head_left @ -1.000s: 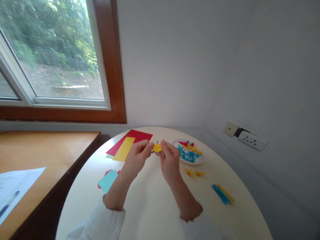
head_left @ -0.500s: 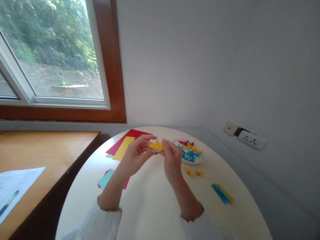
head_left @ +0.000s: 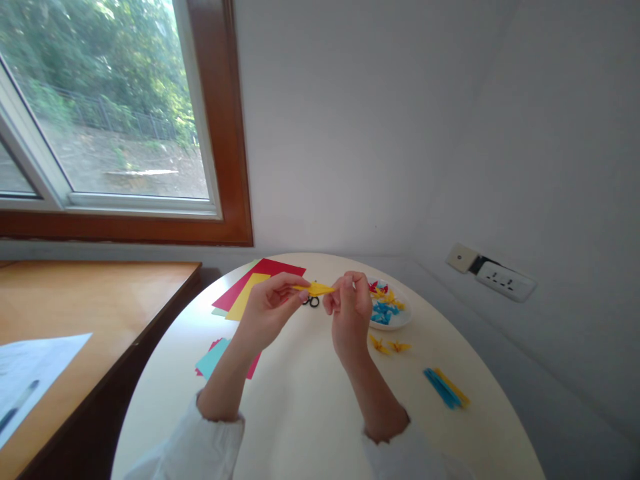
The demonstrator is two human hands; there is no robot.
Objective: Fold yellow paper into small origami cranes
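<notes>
A small piece of folded yellow paper (head_left: 319,289) is held up above the table, stretched between my two hands. My left hand (head_left: 269,303) pinches its left end between thumb and fingers. Its right tip is pinched by my right hand (head_left: 350,310), whose fingers are bent. Black scissor handles (head_left: 313,302) show just beneath the paper; the rest of the scissors is hidden. Right of my right hand stands a white plate (head_left: 407,313) with red, yellow and blue folded paper cranes (head_left: 384,311). Two yellow paper cranes (head_left: 389,345) lie in front of the plate.
Large red paper (head_left: 280,268) and a yellow sheet (head_left: 245,298) lie at the back left. Small light-blue paper squares (head_left: 213,360) sit by my left forearm. Folded blue and yellow strips (head_left: 444,388) are at the right. A wooden desk (head_left: 100,300) stands to the left.
My right hand has shifted slightly right and turned, with its fingers now curled higher at the paper's tip. The yellow paper looks narrower and more pointed, and the scissor handles show more.
</notes>
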